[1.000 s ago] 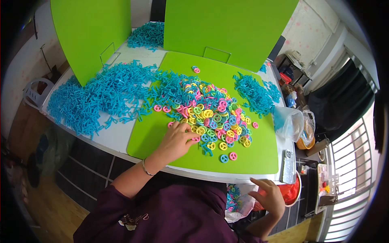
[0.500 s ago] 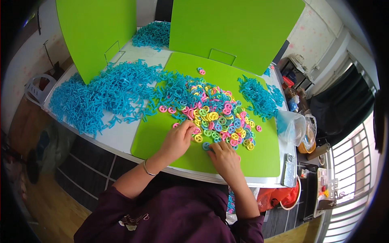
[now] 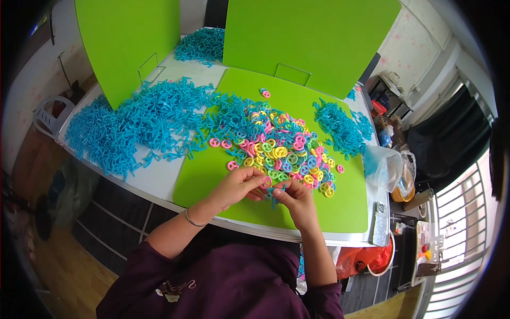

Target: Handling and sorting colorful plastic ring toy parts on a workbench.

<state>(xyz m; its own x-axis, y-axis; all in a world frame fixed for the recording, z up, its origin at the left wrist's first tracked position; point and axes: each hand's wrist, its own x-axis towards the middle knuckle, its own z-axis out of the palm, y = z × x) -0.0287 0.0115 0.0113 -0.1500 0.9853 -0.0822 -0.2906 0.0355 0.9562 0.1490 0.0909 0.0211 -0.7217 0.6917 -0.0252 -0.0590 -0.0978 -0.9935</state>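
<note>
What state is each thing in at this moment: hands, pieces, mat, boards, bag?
left hand: fingers pinched on a pink ring
right hand: fingers pinched on a blue strip
coloured rings: loose heap on the mat
blue strips: spread in piles
green mat: lying flat
green boards: standing upright
plastic bag: crumpled at the table's right edge

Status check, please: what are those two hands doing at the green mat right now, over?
Left hand and right hand meet at the near edge of the green mat, fingers pinching a pink ring and a blue piece. Ring pile just beyond. Nothing blocking.
</note>
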